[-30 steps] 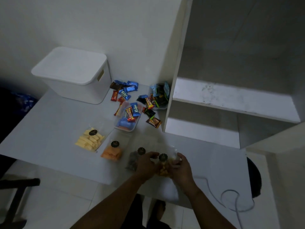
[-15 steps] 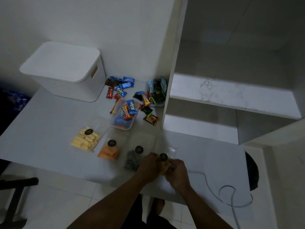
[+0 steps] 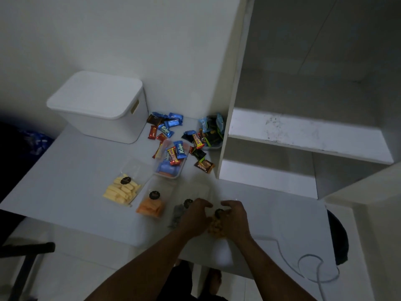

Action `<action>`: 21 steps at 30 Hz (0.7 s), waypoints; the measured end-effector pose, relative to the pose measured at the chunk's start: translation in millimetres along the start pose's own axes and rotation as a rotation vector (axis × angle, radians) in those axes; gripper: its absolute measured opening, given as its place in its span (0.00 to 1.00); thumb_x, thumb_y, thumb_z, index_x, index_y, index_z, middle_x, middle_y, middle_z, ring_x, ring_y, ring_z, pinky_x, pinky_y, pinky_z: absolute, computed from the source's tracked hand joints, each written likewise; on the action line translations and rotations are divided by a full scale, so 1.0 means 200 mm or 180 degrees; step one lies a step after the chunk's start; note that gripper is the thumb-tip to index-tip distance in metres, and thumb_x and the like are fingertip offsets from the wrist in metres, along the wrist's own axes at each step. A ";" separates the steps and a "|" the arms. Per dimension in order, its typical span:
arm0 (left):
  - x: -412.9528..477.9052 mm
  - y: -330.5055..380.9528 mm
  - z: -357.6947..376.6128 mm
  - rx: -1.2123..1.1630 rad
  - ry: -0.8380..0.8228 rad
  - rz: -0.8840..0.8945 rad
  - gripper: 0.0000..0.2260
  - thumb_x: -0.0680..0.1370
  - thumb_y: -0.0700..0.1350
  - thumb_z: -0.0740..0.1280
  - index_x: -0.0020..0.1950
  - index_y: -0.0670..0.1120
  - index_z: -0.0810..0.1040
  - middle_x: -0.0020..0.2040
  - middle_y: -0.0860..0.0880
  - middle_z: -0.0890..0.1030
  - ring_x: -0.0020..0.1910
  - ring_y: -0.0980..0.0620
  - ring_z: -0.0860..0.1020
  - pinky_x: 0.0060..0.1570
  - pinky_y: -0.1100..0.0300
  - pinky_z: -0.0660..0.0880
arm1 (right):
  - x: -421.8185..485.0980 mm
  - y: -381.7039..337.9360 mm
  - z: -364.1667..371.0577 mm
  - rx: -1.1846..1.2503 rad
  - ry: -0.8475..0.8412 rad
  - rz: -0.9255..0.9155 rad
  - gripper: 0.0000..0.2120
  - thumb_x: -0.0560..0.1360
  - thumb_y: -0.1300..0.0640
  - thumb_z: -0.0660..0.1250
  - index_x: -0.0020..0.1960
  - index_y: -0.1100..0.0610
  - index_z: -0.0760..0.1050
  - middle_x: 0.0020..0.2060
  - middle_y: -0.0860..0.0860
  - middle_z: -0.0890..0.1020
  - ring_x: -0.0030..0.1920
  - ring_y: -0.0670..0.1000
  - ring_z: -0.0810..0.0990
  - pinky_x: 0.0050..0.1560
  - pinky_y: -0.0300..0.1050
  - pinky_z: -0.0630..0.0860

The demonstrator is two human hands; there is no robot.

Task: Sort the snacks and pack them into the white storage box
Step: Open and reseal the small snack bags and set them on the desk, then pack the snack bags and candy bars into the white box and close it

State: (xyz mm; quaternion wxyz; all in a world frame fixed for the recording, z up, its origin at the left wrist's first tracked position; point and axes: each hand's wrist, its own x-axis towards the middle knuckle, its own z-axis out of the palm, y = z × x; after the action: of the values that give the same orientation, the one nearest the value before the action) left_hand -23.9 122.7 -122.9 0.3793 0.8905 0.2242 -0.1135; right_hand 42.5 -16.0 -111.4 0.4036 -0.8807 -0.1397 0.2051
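Both hands hold a clear bag of brown snacks (image 3: pixel 214 228) near the table's front edge: my left hand (image 3: pixel 195 216) grips its left side, my right hand (image 3: pixel 234 218) its right. Left of it lie a bag of dark snacks (image 3: pixel 178 213), a bag of orange snacks (image 3: pixel 150 206) and a bag of yellow sticks (image 3: pixel 122 190). The white storage box (image 3: pixel 97 105) stands with its lid on at the back left. Loose wrapped candy bars (image 3: pixel 166 127) lie beside it. A clear tub (image 3: pixel 171 161) and a second tub (image 3: pixel 211 133) hold more bars.
A white shelf unit (image 3: pixel 303 135) rises at the table's right, its side panel next to the candy. A grey cable (image 3: pixel 312 266) loops on the table at the right front. A black chair (image 3: pixel 23 257) stands at the lower left.
My hands have drawn closer round the brown snack bag and stayed near the front edge. The camera has shifted a little, so the box sits further right in view.
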 end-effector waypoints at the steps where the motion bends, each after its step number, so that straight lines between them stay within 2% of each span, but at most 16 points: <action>1: 0.00 -0.01 -0.04 0.0001 0.0124 -0.0001 0.20 0.76 0.46 0.71 0.67 0.49 0.73 0.66 0.50 0.71 0.60 0.52 0.74 0.60 0.60 0.72 | 0.02 -0.06 0.01 -0.0005 -0.0045 -0.0044 0.14 0.74 0.65 0.71 0.60 0.61 0.79 0.57 0.57 0.79 0.55 0.53 0.80 0.49 0.25 0.69; 4: 0.01 0.00 -0.23 0.0076 0.0445 0.0052 0.19 0.75 0.48 0.71 0.66 0.50 0.73 0.67 0.50 0.72 0.61 0.52 0.74 0.63 0.54 0.73 | 0.08 -0.28 0.03 0.0219 -0.0130 -0.0266 0.15 0.76 0.63 0.70 0.62 0.59 0.77 0.59 0.52 0.76 0.55 0.49 0.79 0.49 0.26 0.70; 6: 0.01 -0.01 -0.40 0.0104 0.0704 0.0131 0.19 0.75 0.46 0.72 0.65 0.48 0.74 0.65 0.49 0.74 0.60 0.51 0.75 0.62 0.54 0.74 | 0.14 -0.44 0.05 0.0302 -0.0088 -0.0426 0.15 0.76 0.64 0.69 0.63 0.59 0.77 0.59 0.51 0.76 0.53 0.45 0.77 0.46 0.23 0.69; 8: 0.02 -0.06 -0.60 -0.0037 0.0969 0.0212 0.17 0.74 0.43 0.73 0.62 0.44 0.76 0.61 0.46 0.77 0.58 0.50 0.76 0.58 0.56 0.75 | 0.22 -0.61 0.09 0.0450 -0.0106 -0.0494 0.15 0.77 0.64 0.68 0.63 0.59 0.76 0.58 0.51 0.77 0.47 0.40 0.76 0.41 0.20 0.69; 11: 0.06 -0.17 -0.91 -0.0213 0.1414 0.0227 0.15 0.73 0.42 0.74 0.58 0.41 0.79 0.55 0.43 0.80 0.53 0.47 0.79 0.51 0.59 0.73 | 0.32 -0.86 0.17 0.0779 -0.0129 -0.0408 0.11 0.77 0.64 0.67 0.57 0.55 0.77 0.51 0.52 0.80 0.41 0.41 0.78 0.34 0.25 0.72; 12: 0.08 -0.21 -1.00 -0.0157 0.1540 0.0190 0.16 0.73 0.43 0.74 0.59 0.41 0.79 0.56 0.44 0.80 0.54 0.48 0.79 0.51 0.61 0.72 | 0.34 -0.94 0.20 0.0850 -0.0104 -0.0437 0.10 0.77 0.64 0.66 0.55 0.52 0.76 0.50 0.52 0.81 0.43 0.43 0.79 0.36 0.28 0.74; 14: 0.11 -0.30 -1.19 -0.0109 0.1774 0.0141 0.18 0.74 0.45 0.74 0.63 0.43 0.78 0.60 0.46 0.79 0.58 0.49 0.78 0.54 0.61 0.72 | 0.40 -1.09 0.29 0.0887 -0.0087 -0.0486 0.12 0.77 0.63 0.65 0.58 0.52 0.77 0.55 0.54 0.81 0.48 0.48 0.81 0.46 0.41 0.81; 15: 0.13 -0.35 -1.27 -0.0074 0.1883 0.0135 0.19 0.74 0.46 0.73 0.64 0.44 0.77 0.62 0.47 0.78 0.59 0.48 0.77 0.56 0.60 0.71 | 0.43 -1.15 0.33 0.0902 -0.0084 -0.0485 0.14 0.77 0.63 0.64 0.61 0.55 0.77 0.56 0.55 0.80 0.48 0.49 0.81 0.46 0.41 0.81; 17: 0.19 -0.47 -1.44 0.0090 0.2052 0.0169 0.21 0.74 0.49 0.73 0.66 0.45 0.76 0.64 0.46 0.77 0.62 0.47 0.75 0.59 0.58 0.70 | 0.50 -1.25 0.44 0.0992 -0.0108 -0.0437 0.14 0.78 0.64 0.64 0.63 0.58 0.76 0.54 0.52 0.79 0.45 0.45 0.80 0.38 0.30 0.76; 18: 0.23 -0.53 -1.52 0.0195 0.2103 0.0222 0.23 0.74 0.50 0.73 0.67 0.45 0.75 0.64 0.46 0.77 0.63 0.46 0.74 0.60 0.57 0.70 | 0.52 -1.30 0.51 0.1048 -0.0093 -0.0408 0.14 0.77 0.64 0.66 0.63 0.59 0.75 0.52 0.51 0.79 0.45 0.45 0.80 0.39 0.30 0.75; 21: 0.36 -0.70 -1.73 0.0674 0.2118 0.0376 0.28 0.73 0.57 0.72 0.70 0.47 0.72 0.67 0.46 0.75 0.66 0.46 0.72 0.65 0.51 0.70 | 0.62 -1.43 0.68 0.1068 -0.0087 -0.0315 0.17 0.76 0.61 0.70 0.64 0.58 0.75 0.50 0.50 0.81 0.50 0.52 0.81 0.50 0.42 0.78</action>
State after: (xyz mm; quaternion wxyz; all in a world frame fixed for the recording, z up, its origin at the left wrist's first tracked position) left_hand -18.4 481.9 0.2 0.1969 0.9245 0.2705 0.1824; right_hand 64.1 306.3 -3.7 0.5525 -0.7902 -0.1522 0.2173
